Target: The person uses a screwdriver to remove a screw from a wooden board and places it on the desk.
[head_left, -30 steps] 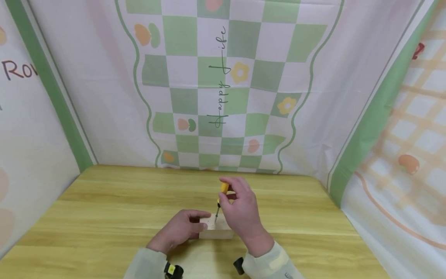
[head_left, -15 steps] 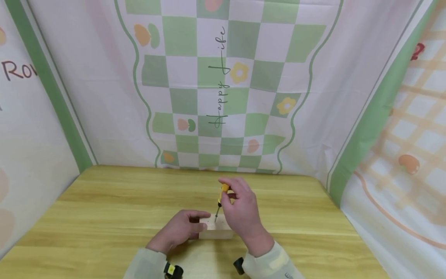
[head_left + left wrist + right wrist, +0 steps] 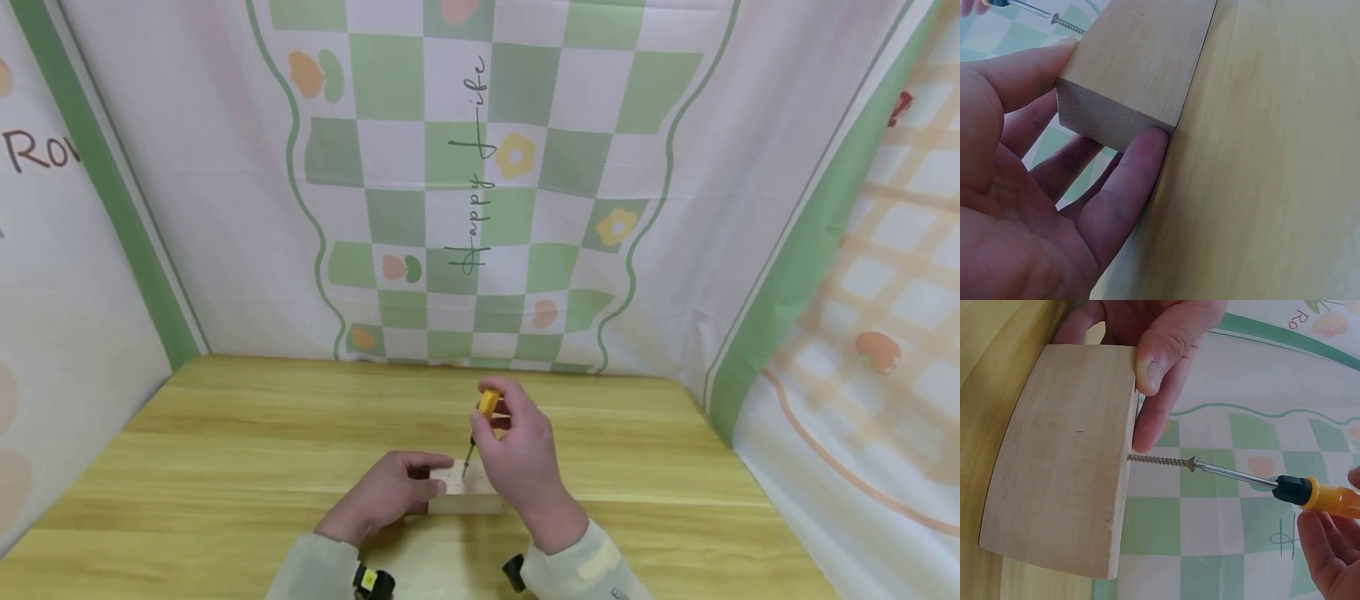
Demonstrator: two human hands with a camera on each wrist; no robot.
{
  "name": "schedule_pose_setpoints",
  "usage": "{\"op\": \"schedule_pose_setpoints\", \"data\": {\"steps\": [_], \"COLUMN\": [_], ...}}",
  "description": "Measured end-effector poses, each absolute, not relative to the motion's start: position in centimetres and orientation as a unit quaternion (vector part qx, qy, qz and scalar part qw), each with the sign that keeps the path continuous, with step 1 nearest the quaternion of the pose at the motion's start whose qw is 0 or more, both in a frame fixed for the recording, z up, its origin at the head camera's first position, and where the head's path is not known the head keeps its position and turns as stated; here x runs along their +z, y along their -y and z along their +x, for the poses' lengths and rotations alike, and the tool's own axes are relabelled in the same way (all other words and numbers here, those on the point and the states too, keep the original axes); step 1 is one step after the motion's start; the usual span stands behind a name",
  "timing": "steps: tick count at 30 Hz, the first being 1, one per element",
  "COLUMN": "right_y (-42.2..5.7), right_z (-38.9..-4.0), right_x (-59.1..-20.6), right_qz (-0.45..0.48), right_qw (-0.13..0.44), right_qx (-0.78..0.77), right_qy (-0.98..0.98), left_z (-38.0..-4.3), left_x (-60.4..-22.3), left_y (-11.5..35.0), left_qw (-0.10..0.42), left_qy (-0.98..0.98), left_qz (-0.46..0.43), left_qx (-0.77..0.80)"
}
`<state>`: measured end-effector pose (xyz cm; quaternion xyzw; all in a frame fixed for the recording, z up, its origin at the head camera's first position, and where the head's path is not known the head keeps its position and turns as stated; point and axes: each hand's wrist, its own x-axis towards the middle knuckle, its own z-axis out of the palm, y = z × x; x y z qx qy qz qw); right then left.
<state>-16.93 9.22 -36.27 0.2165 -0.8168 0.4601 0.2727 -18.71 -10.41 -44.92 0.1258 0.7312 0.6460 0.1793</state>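
Observation:
A pale wooden block [image 3: 465, 503] lies on the table, gripped at its left end by my left hand [image 3: 390, 492]; the thumb and fingertips press its top and end face [image 3: 1100, 115]. From the block's top stands a long screw [image 3: 1159, 460], most of its thread showing above the wood. The tip of a screwdriver [image 3: 1235, 475] sits in the screw head, shaft nearly in line with it. My right hand [image 3: 525, 446] holds the screwdriver's yellow handle [image 3: 487, 403] between thumb and fingers, above the block. A few small dark holes dot the block's top.
The wood-grain table [image 3: 247, 433] stretches out around the block. Behind it hangs a green and white checked cloth [image 3: 457, 208], with further printed cloth [image 3: 862, 333] on the right side. Dark wrist devices [image 3: 372, 581] sit at both sleeves.
The fingers of my right hand have shifted around the yellow handle, which leans slightly more to the right. My left hand and the block stay in place.

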Motion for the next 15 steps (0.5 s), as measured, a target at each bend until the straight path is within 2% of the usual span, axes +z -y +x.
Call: {"op": "schedule_pose_setpoints", "data": {"steps": [11,15], "right_y": [-9.47,-9.90], "right_z": [-17.00,-17.23], "right_x": [-36.01,-35.61], "right_qz": [0.209,0.187], "right_qw": [0.281,0.264], "right_qx": [0.460,0.493], "right_qy": [0.816,0.808], "left_z": [-18.64,-18.60], "left_x": [-44.91,-44.91], "left_y": [10.33,10.30], "left_qw": [0.178,0.177], "left_qy": [-0.735,-0.733], "left_qz": [0.120,0.119], "left_qx": [0.643,0.646]}}
